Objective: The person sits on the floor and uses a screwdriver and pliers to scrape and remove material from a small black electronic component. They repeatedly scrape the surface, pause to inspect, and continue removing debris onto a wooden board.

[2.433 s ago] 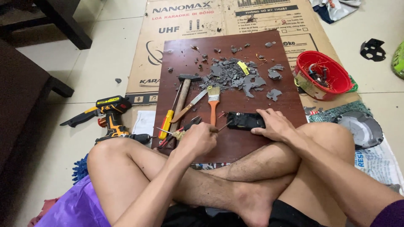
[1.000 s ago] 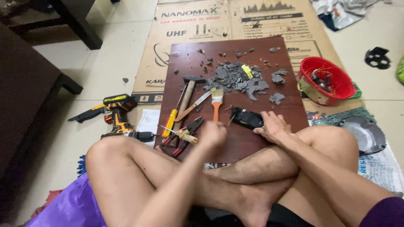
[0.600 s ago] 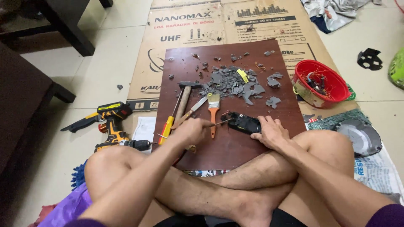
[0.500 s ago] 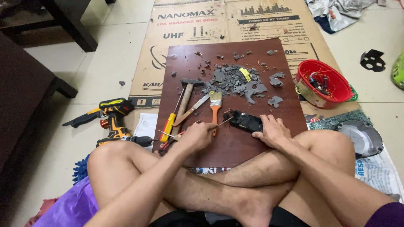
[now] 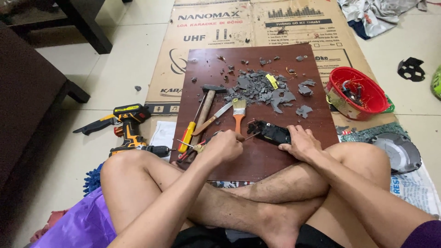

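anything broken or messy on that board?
Yes. A pile of grey broken shards is strewn over the far half of the brown board, with stray bits toward its edges. The left hand and right hand work a small black part.

The left hand point(image 5: 223, 146) closes its grip over a thin tool point(image 5: 250, 136), hiding the handle; only the slim tip shows. The right hand point(image 5: 301, 143) covers the near end of the small black device point(image 5: 270, 132). Contents of the red bowl point(image 5: 367, 104) are too small to tell. The board point(image 5: 257, 160) has its near edge hidden behind the crossed legs. The grey cloth point(image 5: 376, 11) is cut off at the top.
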